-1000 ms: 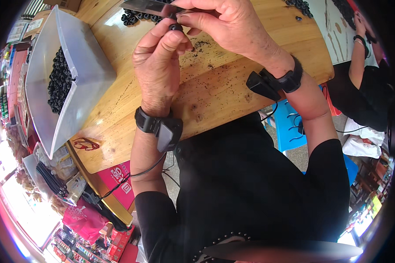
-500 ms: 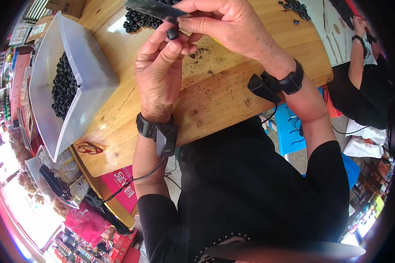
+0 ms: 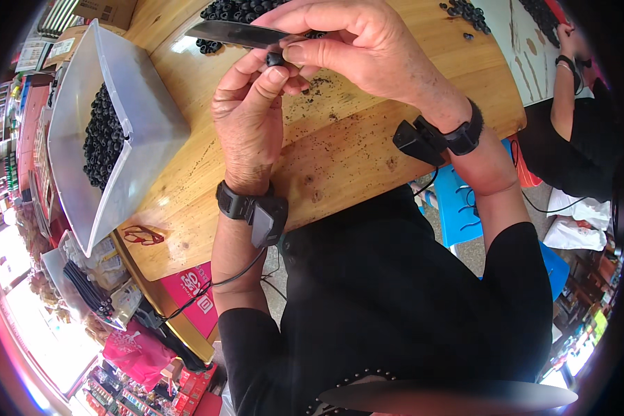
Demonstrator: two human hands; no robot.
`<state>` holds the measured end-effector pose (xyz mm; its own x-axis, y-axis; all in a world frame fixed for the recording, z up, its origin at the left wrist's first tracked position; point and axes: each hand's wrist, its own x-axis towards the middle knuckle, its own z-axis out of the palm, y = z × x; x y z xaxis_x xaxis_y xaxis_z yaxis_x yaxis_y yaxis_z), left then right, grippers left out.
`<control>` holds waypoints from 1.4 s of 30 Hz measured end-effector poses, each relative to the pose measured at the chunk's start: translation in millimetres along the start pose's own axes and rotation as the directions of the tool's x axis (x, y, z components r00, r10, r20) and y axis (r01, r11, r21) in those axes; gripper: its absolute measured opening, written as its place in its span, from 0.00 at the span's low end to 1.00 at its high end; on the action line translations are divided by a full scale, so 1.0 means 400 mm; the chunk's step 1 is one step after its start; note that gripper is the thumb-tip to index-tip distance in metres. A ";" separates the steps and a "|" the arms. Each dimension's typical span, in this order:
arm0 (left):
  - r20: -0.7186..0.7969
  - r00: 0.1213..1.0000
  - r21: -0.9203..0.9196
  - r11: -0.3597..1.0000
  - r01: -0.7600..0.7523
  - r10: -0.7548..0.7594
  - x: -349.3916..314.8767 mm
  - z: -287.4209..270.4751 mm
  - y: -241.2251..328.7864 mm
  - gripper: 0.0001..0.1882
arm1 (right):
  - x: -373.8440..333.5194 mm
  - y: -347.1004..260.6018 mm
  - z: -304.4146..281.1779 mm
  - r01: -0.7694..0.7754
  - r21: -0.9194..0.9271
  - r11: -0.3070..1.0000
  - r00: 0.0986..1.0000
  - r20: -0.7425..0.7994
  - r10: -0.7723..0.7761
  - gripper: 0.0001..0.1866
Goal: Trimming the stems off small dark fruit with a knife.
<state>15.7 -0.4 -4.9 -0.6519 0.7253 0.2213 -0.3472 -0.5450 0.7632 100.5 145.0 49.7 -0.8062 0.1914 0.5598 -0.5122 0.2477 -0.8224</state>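
Observation:
Between the thumb and fingers of my left hand (image 3: 253, 114) is a small round black piece (image 3: 274, 59), smooth and shiny. My right hand (image 3: 360, 52) is closed around a knife (image 3: 232, 33), whose dark blade points left just above that piece. My right thumb lies right beside the piece; whether the edge touches it I cannot tell. The knife's handle is mostly hidden in my right hand. Behind the blade lies a pile of similar black ring-shaped pieces (image 3: 239, 10), partly covered by knife and hand.
A translucent plastic bin (image 3: 149, 90) holding many black pieces (image 3: 102, 139) stands on the left. Dark crumbs (image 3: 319, 104) are scattered over the wooden table (image 3: 367, 149). Red bands (image 3: 143, 236) lie near its left corner. More pieces (image 3: 468, 15) lie far right, near another person's hand (image 3: 567, 41).
The knife has shifted left and slightly down, and its blade lies flatter. My right hand has come a little lower. The left hand keeps its pinch on the black piece.

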 end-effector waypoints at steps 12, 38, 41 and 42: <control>-0.050 0.999 0.092 0.996 -0.013 0.018 -0.003 0.001 0.002 0.12 | 0.005 -0.019 -0.013 -0.208 0.120 0.971 0.971 0.141 0.191 0.09; -0.038 0.998 0.107 0.993 -0.039 0.043 -0.012 -0.018 -0.003 0.10 | 0.003 -0.022 -0.002 -0.284 0.117 0.952 0.956 0.114 0.271 0.07; -0.046 0.998 0.099 0.994 -0.040 0.045 -0.013 -0.013 -0.004 0.09 | 0.005 -0.019 -0.002 -0.330 0.149 0.932 0.942 0.124 0.313 0.06; -0.024 0.998 0.119 0.991 -0.060 0.064 -0.012 -0.010 -0.003 0.10 | 0.006 -0.017 -0.003 -0.330 0.170 0.928 0.942 0.130 0.311 0.06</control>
<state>16.5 -4.9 -9.6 -0.6890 0.6786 0.2545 -0.2243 -0.5335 0.8155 102.6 144.8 56.8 -0.9567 0.1340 0.2582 -0.2599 0.0050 -0.9656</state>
